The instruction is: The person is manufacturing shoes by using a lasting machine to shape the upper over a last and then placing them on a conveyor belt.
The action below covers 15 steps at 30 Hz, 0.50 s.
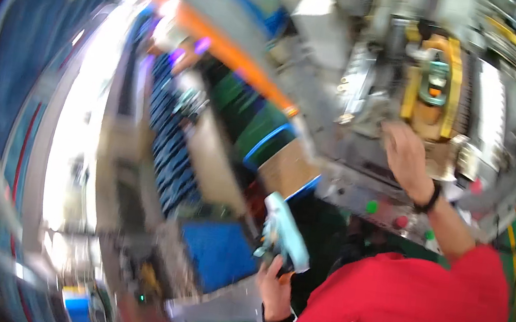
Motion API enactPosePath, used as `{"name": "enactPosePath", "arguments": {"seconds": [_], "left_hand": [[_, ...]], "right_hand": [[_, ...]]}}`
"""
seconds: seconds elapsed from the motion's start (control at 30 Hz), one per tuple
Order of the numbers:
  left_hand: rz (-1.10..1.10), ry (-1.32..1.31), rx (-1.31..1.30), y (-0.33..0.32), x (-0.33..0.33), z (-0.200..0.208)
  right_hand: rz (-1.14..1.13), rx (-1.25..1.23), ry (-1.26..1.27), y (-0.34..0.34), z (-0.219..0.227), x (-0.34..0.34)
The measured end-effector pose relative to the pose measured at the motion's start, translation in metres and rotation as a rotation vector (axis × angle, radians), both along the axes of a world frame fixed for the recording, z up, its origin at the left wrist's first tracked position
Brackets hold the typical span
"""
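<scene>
My left hand (pixel 274 292), with a dark band at the wrist, is closed around the lower end of a long pale-blue piece (pixel 291 233). Darker teal and orange parts show beside its grip; motion blur hides the piece's exact kind. On the right, my right hand (pixel 406 157) reaches over the front of a metal machine (pixel 362 154). Its fingers look stretched out, with nothing visible in them. Just beyond that hand, a teal and orange part (pixel 434 86) sits between the yellow sides of a fixture (pixel 452 88).
Buttons, including a green button (pixel 371 206), line the machine's front. An orange rail (pixel 238 62) crosses the upper middle. A blue panel (pixel 221 253) and cardboard box (pixel 289 168) lie left of me. Another person's hand (pixel 184 55) shows near the ridged dark-blue strip (pixel 172 150).
</scene>
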<state>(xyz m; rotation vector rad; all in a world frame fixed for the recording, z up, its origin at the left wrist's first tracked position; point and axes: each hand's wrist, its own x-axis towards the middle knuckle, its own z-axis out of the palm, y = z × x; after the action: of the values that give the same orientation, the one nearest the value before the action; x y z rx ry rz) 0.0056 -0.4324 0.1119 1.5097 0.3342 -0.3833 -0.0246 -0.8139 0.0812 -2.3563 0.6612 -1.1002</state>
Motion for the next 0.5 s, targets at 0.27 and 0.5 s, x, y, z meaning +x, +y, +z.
{"name": "enactPosePath", "arguments": {"seconds": [0.27, 0.5], "left_hand": [[0.190, 0.170, -0.403, 0.037, -0.060, -0.011], [0.549, 0.175, -0.345, 0.114, -0.106, -0.049]], "right_hand": [[0.366, 0.050, 0.462, 0.100, -0.200, -0.002], [0.391, -0.067, 0.491, 0.093, -0.231, 0.005]]}}
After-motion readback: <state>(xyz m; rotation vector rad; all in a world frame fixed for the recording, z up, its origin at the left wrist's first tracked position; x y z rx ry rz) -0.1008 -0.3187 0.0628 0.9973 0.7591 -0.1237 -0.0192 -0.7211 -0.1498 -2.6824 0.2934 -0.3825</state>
